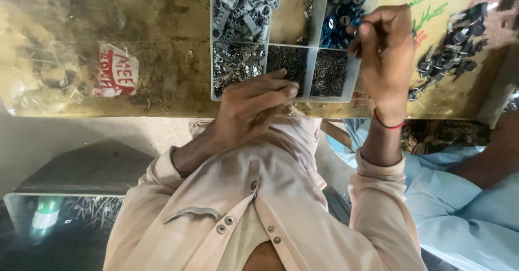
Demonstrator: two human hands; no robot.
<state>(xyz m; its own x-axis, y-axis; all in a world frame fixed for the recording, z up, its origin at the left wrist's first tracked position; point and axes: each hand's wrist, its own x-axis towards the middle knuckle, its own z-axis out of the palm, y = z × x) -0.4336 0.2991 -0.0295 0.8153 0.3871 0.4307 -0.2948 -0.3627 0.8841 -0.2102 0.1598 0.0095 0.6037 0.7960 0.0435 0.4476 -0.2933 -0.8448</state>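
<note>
The right hand [385,60] pinches its fingers almost closed over the blue-part compartment, at two o'clock in the clear divided box [316,19]; what they grip is unclear. The left hand [254,106], fingers curled, rests at the box's six o'clock edge beside compartments of small dark metal pins [328,72].

Organiser box [315,44]: clear plastic, divided into compartments, flat on the surface.
Blue parts [338,19]: small round pieces, in the box's far right compartment.
Dark pins [328,72]: fine loose pieces, in the box's near right compartment.
</note>
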